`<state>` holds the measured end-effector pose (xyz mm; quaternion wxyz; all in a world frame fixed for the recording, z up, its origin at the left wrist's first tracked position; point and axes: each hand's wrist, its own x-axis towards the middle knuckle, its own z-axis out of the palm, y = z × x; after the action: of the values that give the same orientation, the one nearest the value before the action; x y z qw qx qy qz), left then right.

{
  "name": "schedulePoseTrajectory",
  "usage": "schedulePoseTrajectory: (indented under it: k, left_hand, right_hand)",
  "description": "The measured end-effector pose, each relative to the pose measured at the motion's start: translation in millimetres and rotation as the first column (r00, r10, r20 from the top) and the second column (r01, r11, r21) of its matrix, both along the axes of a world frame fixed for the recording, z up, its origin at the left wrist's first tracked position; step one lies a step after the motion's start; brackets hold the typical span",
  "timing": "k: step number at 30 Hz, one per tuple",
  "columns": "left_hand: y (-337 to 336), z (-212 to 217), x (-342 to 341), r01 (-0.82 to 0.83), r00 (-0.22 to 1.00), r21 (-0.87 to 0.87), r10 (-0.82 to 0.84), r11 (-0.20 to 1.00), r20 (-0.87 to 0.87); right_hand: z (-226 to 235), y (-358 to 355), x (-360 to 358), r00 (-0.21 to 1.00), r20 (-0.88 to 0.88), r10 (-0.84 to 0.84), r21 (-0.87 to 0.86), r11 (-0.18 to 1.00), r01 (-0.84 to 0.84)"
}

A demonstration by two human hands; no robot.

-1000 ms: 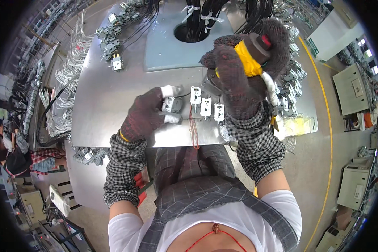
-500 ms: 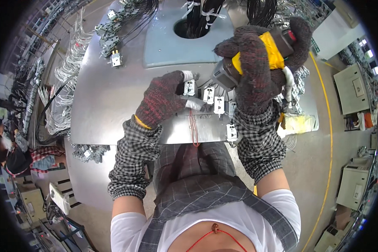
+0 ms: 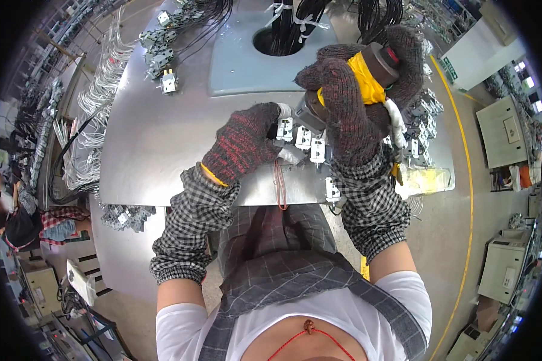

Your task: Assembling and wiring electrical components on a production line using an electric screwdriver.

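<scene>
Since a second ago, the gloved left hand (image 3: 241, 141) has been shifted to the right, and a small white-faced connector (image 3: 285, 130) has been carried with it. Nearest, a loop of reddish cord (image 3: 280, 183) is seen at the front edge of the metal table (image 3: 144, 138), and a lone connector (image 3: 332, 190) is set by the right sleeve (image 3: 373, 207). Beyond, the small white-faced connector is pinched between the left thumb and forefinger, both wrapped in white; just to its right, two more connectors (image 3: 317, 151) are lined up at a slant. A dark tool (image 3: 367, 78) banded with yellow tape is gripped by the gloved right hand (image 3: 350, 108), its fingers wrapped around the body; whether its nose is touching the connector cannot be fairly judged. Farther off, dark cables (image 3: 286, 33) are gathered at a hole in a blue-grey plate (image 3: 241, 78), with clustered connectors (image 3: 158, 59) heaped to the left.
</scene>
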<state>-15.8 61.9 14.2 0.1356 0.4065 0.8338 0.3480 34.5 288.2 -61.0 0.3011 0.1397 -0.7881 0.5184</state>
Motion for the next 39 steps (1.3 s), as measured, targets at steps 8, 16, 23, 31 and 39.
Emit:
schedulePoseTrajectory:
  k: [8,16,23,31,39]
  left_hand:
    - [-25.6,-25.3,0.9,-0.026,0.69,0.514,0.387,0.858,-0.612]
    - [-39.9,-19.9,-13.0,0.098,0.629,0.59,0.41,0.801,-0.661]
    - [-15.5,-35.9,-1.1,0.213,0.956,0.317,-0.13,0.924,-0.265]
    - [15.7,28.6,-29.5,0.214,0.896,0.458,-0.36,0.863,0.26]
    - [185.9,101.6,-74.7,0.288,0.949,0.566,-0.31,0.773,-0.061]
  right_hand:
    - [11.4,-24.9,9.2,0.962,-0.222,-0.16,0.327,0.917,0.228]
    - [81.1,-61.8,32.8,0.907,-0.412,-0.083,-0.097,0.994,0.047]
    - [126.6,-44.3,34.5,0.946,-0.307,-0.103,-0.27,0.963,0.017]
    - [159.5,22.6,97.7,0.621,-0.778,0.096,-0.429,0.641,-0.637]
    - [167.7,8.6,110.0,0.54,-0.842,0.018,-0.422,0.602,-0.678]
